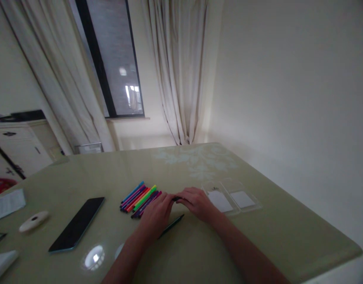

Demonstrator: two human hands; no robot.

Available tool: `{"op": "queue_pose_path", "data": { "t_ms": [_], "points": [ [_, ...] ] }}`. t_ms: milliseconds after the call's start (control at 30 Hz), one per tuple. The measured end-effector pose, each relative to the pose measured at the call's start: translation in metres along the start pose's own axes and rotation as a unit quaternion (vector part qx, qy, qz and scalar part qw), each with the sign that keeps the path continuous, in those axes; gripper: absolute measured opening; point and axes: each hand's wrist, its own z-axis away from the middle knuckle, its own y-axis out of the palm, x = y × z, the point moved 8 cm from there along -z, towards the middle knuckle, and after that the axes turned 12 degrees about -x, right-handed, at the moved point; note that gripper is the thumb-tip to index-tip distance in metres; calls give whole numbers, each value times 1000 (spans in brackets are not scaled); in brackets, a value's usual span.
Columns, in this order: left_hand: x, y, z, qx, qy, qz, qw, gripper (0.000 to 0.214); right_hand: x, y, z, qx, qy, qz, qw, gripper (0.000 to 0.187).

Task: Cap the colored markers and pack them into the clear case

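Row of coloured markers (144, 198): side by side on the pale green table (128, 165); its right, near end partly covered by the left hand (158, 211).

Left hand: just right of the markers, fingers curled, tips drawn together on a small dark thing (177, 198).

Right hand (197, 200): farther right of the markers, fingers bent, tips closed on the same dark thing, mostly hidden by the fingers; its kind cannot be told.

Dark pen (173, 225): right and near side of the markers, lying on the table, lower end hidden behind the left arm.

Clear cases (233, 186), two, with white cards (219, 201): well right of the markers; the right hand stands before the edge of one.

Black phone (77, 225): left of the markers, lying flat, well apart.

White oval thing (33, 221): farther left of the markers, past the phone.

Paper (7, 205): far left of the markers.

Curtains (181, 71) and window (116, 59): beyond the markers.
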Motion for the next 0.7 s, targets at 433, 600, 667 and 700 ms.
{"op": "queue_pose_path", "data": {
  "t_ms": [433,600,667,700],
  "points": [
    [1,-11,-3,33,-26,-42,998,34,5,3,1,5,-1,-8,1000,26],
    [5,-6,-1,33,-58,-19,998,33,0,1,0,0,40,-66,997,27],
    [9,-2,1,18,-73,-10,997,34,-3,-2,-1,-14,59,-73,995,27],
    [11,-1,2,9,-79,-3,997,35,-6,-6,-2,-30,71,-74,994,27]
  ]
}}
